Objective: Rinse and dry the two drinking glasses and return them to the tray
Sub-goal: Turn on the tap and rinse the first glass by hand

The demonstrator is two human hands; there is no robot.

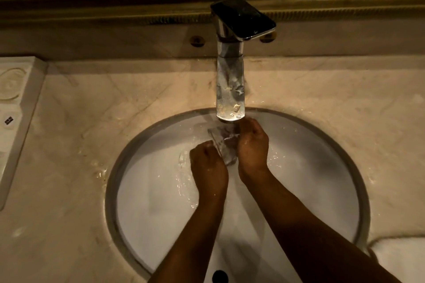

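A clear drinking glass (222, 142) is tilted under the chrome faucet (230, 85), its rim pointing up and left, with water running over it. My left hand (207, 163) grips its lower left side with curled fingers. My right hand (253, 142) curls round its right side, just below the spout. Both hands are wet and over the round white sink (299, 179). The second glass is out of view. A white tray (13, 108) sits at the left edge of the counter.
The marble counter (92, 110) around the basin is splashed with water. The faucet lever (243, 18) sticks out to the right above the spout. A white towel (400, 257) lies at the lower right corner. A framed mirror runs along the back wall.
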